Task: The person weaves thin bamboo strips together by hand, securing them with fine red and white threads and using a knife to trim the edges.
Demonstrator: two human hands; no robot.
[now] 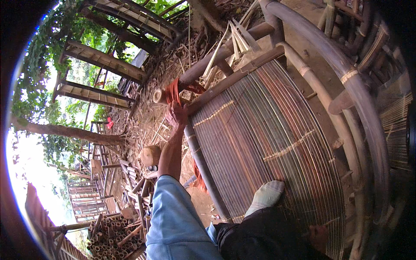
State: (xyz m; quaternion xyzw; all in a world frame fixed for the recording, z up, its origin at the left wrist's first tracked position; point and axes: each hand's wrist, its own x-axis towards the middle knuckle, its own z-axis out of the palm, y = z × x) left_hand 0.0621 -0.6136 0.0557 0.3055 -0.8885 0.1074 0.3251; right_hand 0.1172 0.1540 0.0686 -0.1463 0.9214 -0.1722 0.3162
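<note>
My left hand (177, 113), at the end of a light blue sleeve (175, 216), is closed on an orange-red cloth strip (173, 92). The strip is wound round a thick bamboo pole (203, 68) near its cut end, at the corner of a bamboo seat. Thin slats in brown, green and reddish tones make up the seat (242, 134), crossed by pale woven bindings. A foot in a light sock (268, 195) rests on the slats. Low on the right, a shadowed patch of skin, seemingly my right hand (318, 236), lies by the slats; its fingers cannot be made out.
A curved bamboo armrest (346, 73) bounds the seat on the right. Split bamboo strips (238, 41) lie beyond the far pole. On the left are a round wood block (150, 155), a stack of cut bamboo tubes (115, 236) and slatted bamboo frames (102, 60).
</note>
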